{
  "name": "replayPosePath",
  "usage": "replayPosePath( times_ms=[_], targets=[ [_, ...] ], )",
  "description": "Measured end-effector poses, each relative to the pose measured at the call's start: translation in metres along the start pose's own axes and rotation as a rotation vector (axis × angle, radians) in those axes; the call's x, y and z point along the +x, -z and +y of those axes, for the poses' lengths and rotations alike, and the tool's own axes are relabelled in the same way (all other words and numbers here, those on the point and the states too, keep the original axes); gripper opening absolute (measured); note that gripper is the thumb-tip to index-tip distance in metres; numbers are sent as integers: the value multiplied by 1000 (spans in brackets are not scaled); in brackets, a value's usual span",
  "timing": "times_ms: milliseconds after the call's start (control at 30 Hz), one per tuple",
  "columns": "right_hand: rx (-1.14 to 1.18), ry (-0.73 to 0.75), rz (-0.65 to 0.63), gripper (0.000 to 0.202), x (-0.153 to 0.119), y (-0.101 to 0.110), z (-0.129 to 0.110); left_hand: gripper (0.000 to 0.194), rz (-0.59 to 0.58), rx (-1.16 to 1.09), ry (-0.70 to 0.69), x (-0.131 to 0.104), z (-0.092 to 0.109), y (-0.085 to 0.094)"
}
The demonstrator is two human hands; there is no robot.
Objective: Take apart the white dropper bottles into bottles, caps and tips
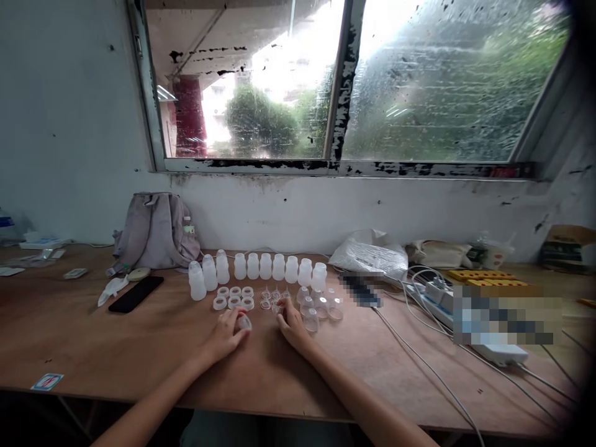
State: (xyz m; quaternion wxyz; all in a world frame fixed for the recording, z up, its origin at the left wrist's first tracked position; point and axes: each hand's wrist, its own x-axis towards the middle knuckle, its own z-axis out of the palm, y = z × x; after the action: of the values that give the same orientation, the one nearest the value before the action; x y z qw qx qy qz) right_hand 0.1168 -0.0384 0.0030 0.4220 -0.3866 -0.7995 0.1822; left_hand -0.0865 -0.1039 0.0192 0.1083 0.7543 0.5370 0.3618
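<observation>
My left hand is curled around a white bottle collar ring, just above the wooden table. My right hand reaches into a small group of clear bottle nipples, its fingers closed on one at the near edge; the fingers partly hide it. Beyond my left hand, several white collar rings lie in two rows. Clear domed bottle caps sit right of my right hand. Behind these, a line of frosted baby bottles stands upright. The three at left, such as one bottle, have tops on.
A black phone and a white plastic piece lie left of the bottles, before a grey backpack. To the right are a plastic-wrapped package, loose cables and a white power strip.
</observation>
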Motion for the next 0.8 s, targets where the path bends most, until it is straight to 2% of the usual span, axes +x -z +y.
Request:
replayPosePath(
  times_ms=[100, 200, 300, 433, 600, 800],
  targets=[
    [-91, -52, -47, 24, 2, -4, 3, 23, 34, 95, 132, -10, -25, 24],
    [-159, -82, -95, 25, 3, -10, 2, 17, 12, 185, 204, -18, -43, 36],
    [-167, -79, -118, 26, 5, -11, 0, 17, 23, 272, 210, -21, -51, 34],
    [-169, -49, -135, 26, 5, -10, 1, 20, 72, 336, 207, -18, -51, 28],
    [-228, -50, -109, 14, 6, -9, 1, 26, 89, 367, 246, -11, -52, 30],
    [-270, -58, -123, 13, 5, -8, -4, 31, 87, 373, 220, -7, -56, 30]
  ],
)
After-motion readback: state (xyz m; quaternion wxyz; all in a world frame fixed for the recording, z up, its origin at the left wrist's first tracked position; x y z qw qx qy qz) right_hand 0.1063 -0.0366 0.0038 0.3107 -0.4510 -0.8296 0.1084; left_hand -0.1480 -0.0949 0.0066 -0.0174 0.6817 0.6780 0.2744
